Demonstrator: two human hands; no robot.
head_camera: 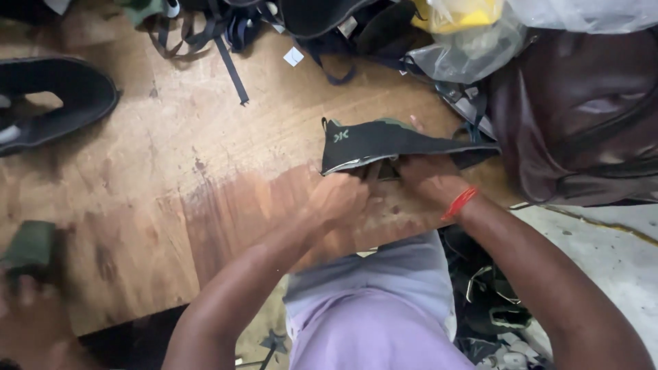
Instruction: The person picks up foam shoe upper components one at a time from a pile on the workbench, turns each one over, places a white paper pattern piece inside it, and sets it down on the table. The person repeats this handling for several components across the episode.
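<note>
Nearest to you is your own lap in pale lilac cloth [384, 322], pressed against the near edge of the wooden table [205, 205]. Your two forearms reach out over that edge. Your left hand [339, 199] rests on the table with its fingers curled together under the lower hem of a black fabric shoe upper [391, 142]; your right hand [428, 179], with a red thread band [459, 203] at the wrist, grips the same piece from below, fingers tucked out of sight beneath the cloth. The upper lies near the table's right near corner, its pale lining showing along the bottom edge and a small light mark near its left tip.

The table is worn plywood, darker and stained just in front of you, paler further out. The widest bare stretch runs left and beyond your hands. At the near left edge, another person's hand [27, 301], blurred, holds a dark green piece [31, 245]. To your right the table ends, with grey floor [603, 240] below and a dark maroon bag [582, 116] crowding that side.

Further out on the left lies another black upper [58, 99]. Along the far edge sit dark straps [205, 31], a small white tag [293, 56] and clear plastic bags [473, 41] with something yellow inside
</note>
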